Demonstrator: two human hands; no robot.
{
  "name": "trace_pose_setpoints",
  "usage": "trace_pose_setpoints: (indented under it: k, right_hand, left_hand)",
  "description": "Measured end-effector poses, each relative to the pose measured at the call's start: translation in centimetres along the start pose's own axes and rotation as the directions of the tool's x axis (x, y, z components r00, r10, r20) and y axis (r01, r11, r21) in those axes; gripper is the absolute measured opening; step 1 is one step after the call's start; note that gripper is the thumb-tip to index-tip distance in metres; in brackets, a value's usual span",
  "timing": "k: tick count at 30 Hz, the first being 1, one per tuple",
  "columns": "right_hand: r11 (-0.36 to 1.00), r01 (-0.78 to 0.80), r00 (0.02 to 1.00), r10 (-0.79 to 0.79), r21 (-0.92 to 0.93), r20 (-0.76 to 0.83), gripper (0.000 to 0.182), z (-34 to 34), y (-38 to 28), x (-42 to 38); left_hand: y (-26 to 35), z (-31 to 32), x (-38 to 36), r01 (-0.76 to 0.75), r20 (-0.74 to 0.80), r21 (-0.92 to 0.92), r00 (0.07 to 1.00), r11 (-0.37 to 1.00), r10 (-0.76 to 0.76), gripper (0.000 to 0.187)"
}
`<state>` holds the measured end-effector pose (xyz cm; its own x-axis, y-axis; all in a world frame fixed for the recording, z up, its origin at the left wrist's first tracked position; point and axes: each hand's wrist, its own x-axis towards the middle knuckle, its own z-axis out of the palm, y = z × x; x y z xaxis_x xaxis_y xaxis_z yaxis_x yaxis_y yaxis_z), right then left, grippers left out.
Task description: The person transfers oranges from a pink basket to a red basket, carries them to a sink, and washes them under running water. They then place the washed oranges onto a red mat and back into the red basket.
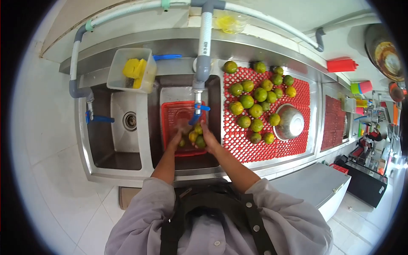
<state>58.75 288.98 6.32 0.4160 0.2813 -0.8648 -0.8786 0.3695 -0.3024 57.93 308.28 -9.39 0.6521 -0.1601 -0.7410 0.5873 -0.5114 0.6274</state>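
Note:
In the right-hand sink basin a red plastic basket (168, 146) holds several green-yellow citrus fruits (193, 136). My right hand (208, 137) curves around the right side of these fruits, with a green one (200, 142) against its palm. On the basket's left side, my left hand (176, 137) is blurred, its fingers partly lost in the splash. Another green fruit lies just beside it. Right above both hands is the tap (198, 104) with its blue handle and blue spout.
On the right, a red perforated mat (297, 91) carries many citrus fruits (246, 101) and an overturned metal bowl (289, 122). A clear container (146, 80) with yellow sponges (135, 70) stands behind the basins. The left basin (121, 148) has a drain. White pipes (205, 34) run overhead.

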Motion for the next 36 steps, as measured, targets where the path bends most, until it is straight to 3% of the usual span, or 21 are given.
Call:
trace_pose_setpoints:
  k: [2, 3, 4, 6, 7, 9, 10, 12, 16, 18, 19, 21, 23, 25, 27, 28, 30, 31, 32, 33, 36]
  right_hand:
    - [1.0, 0.028, 0.999, -0.028, 0.002, -0.021, 0.065, -0.1, 0.9, -0.6]
    - [0.992, 0.098, 0.995, -0.096, 0.081, -0.025, 0.064, -0.4, 1.7, 0.4]
    - [0.973, 0.165, 0.986, -0.163, 0.159, -0.028, 0.063, -0.6, 2.4, 1.7]
    - [0.957, 0.201, 0.98, -0.198, 0.211, -0.033, 0.06, -0.5, 2.3, 5.0]
    - [0.957, 0.222, 0.975, -0.221, 0.187, -0.026, 0.056, 0.0, 1.9, 6.4]
    - [0.956, 0.235, 0.972, -0.236, 0.177, -0.016, 0.051, 0.6, 1.7, 7.3]
    - [0.908, 0.384, 0.912, -0.401, -0.165, -0.088, 0.045, 1.1, 1.3, 6.6]
    - [0.734, 0.465, 0.809, -0.579, -0.494, -0.1, 0.043, 1.9, 0.2, 5.2]
    - [0.768, 0.178, 0.957, -0.281, -0.615, -0.074, 0.038, 1.4, 0.6, 4.9]
    - [0.733, 0.076, 0.985, -0.162, -0.675, -0.065, 0.038, 0.5, 1.8, 5.8]
    - [0.846, 0.067, 0.97, -0.18, -0.529, -0.165, 0.037, 0.0, 2.6, 6.6]
    - [0.927, 0.079, 0.95, -0.182, -0.366, -0.256, 0.037, -0.4, 4.5, 8.7]
    - [0.911, 0.408, 0.888, -0.381, 0.056, -0.257, 0.039, -0.7, 7.1, 11.1]
    - [0.917, 0.391, 0.898, -0.4, -0.082, -0.184, 0.037, 0.3, 7.4, 10.2]
    - [0.898, 0.38, 0.906, -0.41, -0.223, -0.107, 0.035, 0.7, 7.5, 10.1]
    - [0.877, 0.365, 0.875, -0.437, -0.313, -0.206, 0.03, 0.5, 7.8, 10.8]
    - [0.853, 0.342, 0.831, -0.47, -0.395, -0.297, 0.026, 0.6, 7.0, 11.1]
    - [0.961, 0.19, 0.857, -0.262, -0.2, -0.443, 0.023, 1.3, 4.8, 9.5]
    - [0.984, 0.099, 0.873, -0.157, -0.147, -0.462, 0.022, 2.0, 2.7, 7.3]
    - [0.996, 0.006, 0.878, -0.05, -0.092, -0.476, 0.024, 2.8, 0.5, 5.1]
    - [0.979, 0.169, 0.923, -0.197, -0.112, -0.33, 0.025, 2.3, 1.9, 5.5]
  left_hand:
    - [-1.6, 1.1, 1.1, 0.265, 0.175, -0.599, 0.964, 0.756, -0.2, 0.07]
    - [1.3, 0.0, -1.3, 0.369, 0.376, -0.712, 0.919, 0.597, -0.119, 0.076]
    - [3.7, -0.7, -2.9, 0.363, 0.376, -0.711, 0.92, 0.602, -0.111, 0.076]
    - [7.2, -2.1, -4.1, 0.485, 0.455, -0.827, 0.874, 0.285, -0.17, 0.071]
    - [6.9, -1.6, -3.5, 0.478, 0.446, -0.83, 0.878, 0.286, -0.173, 0.071]
    - [5.7, -0.7, -2.6, 0.27, 0.264, -0.934, 0.963, 0.232, -0.059, 0.08]
    - [5.5, -0.8, -2.9, 0.273, 0.265, -0.931, 0.962, 0.241, -0.065, 0.08]
    - [5.7, -1.0, -2.8, 0.188, 0.206, -0.928, 0.978, 0.321, 0.023, 0.062]
    - [6.0, 0.3, -2.2, 0.068, 0.066, -0.879, 0.998, 0.471, -0.02, 0.055]
    - [6.3, 0.4, -3.2, -0.022, -0.082, -0.616, 0.996, 0.787, -0.036, 0.048]
    - [5.8, 1.0, -2.8, -0.023, -0.083, -0.619, 0.996, 0.785, -0.036, 0.048]
    - [5.1, 1.6, -1.7, 0.036, -0.244, -0.609, 0.942, 0.793, -0.231, 0.044]
    - [4.6, 1.8, -1.7, -0.09, -0.266, -0.654, 0.957, 0.751, -0.117, 0.044]
    - [2.9, 2.2, -0.6, -0.205, -0.288, -0.696, 0.958, 0.688, -0.006, 0.043]
    - [0.2, 1.8, 2.1, -0.114, -0.261, -0.516, 0.965, 0.849, -0.029, 0.041]
    - [1.0, 1.4, 1.5, -0.115, -0.263, -0.514, 0.965, 0.85, -0.028, 0.041]
    - [2.9, 0.3, -0.2, -0.019, -0.405, -0.169, 0.913, 0.985, -0.052, 0.035]
    - [4.9, -0.4, -1.5, -0.019, -0.408, -0.166, 0.912, 0.986, -0.051, 0.035]
    - [7.3, -1.1, -3.1, 0.098, -0.338, -0.491, 0.894, 0.865, -0.294, 0.032]
    - [8.4, -1.5, -3.8, 0.197, -0.191, -0.751, 0.849, 0.63, -0.492, 0.029]
    - [7.3, -2.2, -3.9, 0.159, -0.104, -0.834, 0.895, 0.528, -0.434, 0.024]
